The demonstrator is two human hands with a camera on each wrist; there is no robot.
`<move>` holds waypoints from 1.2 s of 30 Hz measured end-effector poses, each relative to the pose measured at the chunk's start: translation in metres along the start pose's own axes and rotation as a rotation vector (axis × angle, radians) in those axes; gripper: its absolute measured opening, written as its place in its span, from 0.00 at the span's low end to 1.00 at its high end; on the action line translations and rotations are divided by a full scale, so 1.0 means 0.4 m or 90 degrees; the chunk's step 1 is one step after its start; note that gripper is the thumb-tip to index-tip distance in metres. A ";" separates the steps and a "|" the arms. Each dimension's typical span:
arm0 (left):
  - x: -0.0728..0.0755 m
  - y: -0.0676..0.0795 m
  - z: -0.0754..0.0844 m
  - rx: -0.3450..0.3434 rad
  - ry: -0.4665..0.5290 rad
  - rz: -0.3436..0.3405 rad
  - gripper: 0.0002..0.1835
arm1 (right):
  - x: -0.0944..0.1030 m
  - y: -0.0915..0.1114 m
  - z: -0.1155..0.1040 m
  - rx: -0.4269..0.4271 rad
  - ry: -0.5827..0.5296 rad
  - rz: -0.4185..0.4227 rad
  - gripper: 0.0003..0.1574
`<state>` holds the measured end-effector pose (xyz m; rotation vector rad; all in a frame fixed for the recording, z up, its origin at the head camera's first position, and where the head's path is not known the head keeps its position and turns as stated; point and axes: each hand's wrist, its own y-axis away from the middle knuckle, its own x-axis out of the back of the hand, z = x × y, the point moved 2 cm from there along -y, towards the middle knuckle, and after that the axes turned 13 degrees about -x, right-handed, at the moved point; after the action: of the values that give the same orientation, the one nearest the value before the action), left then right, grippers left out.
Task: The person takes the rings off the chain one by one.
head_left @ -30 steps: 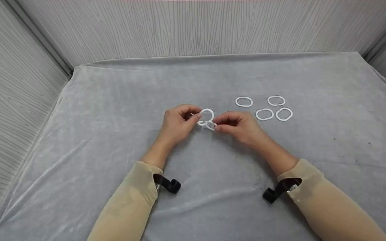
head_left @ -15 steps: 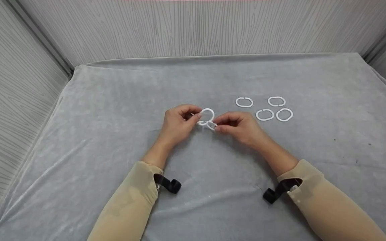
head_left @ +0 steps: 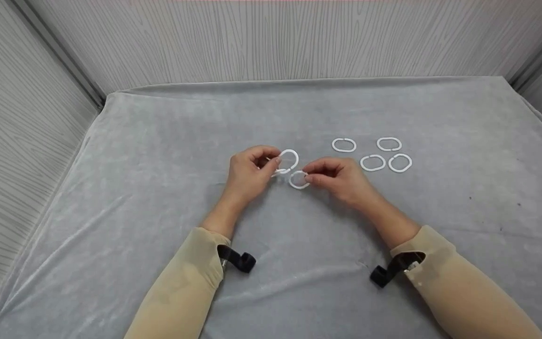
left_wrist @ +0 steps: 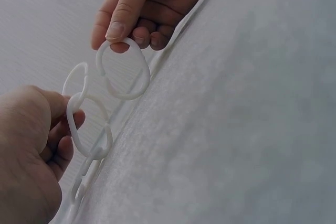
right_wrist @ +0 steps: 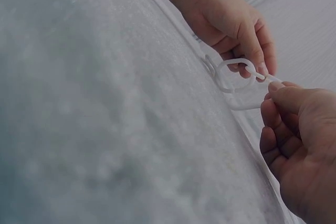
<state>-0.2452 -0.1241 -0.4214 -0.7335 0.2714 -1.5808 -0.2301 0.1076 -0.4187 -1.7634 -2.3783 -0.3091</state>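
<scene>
In the head view my left hand (head_left: 250, 174) pinches a chain of white plastic C-shaped links (head_left: 297, 160) between thumb and fingers. The left wrist view shows one chain link (left_wrist: 70, 121) joined to another at the fingertips, with more links hanging below toward the cloth. My right hand (head_left: 341, 181) pinches a single white oval link (head_left: 298, 188) by its edge, just right of the chain. This link appears apart from the chain in the left wrist view; in the right wrist view the two overlap. A gap in its outline is partly visible.
Several loose white links lie on the grey cloth (head_left: 181, 141) beyond my right hand: an upper left link (head_left: 344, 151), an upper right link (head_left: 388, 138), a lower link (head_left: 372, 170) and a rightmost link (head_left: 400, 171). Wood-patterned panels (head_left: 271, 42) stand behind and at both sides.
The link in my right hand has moved slightly right and down, away from the chain, and turned to show its round face. My left hand has barely moved, still holding the chain.
</scene>
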 end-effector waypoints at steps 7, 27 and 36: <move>0.001 0.000 -0.003 -0.012 -0.006 0.011 0.05 | 0.010 -0.003 -0.002 -0.011 -0.015 0.041 0.10; 0.000 0.002 -0.006 -0.010 -0.038 0.014 0.05 | 0.095 -0.070 -0.041 -0.082 -0.035 0.093 0.14; 0.000 0.002 -0.006 -0.007 -0.035 0.014 0.04 | 0.125 -0.129 -0.040 -0.112 0.008 0.099 0.15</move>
<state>-0.2461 -0.1249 -0.4235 -0.7790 0.2468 -1.5372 -0.2940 0.1350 -0.3940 -2.0027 -2.2492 -0.5191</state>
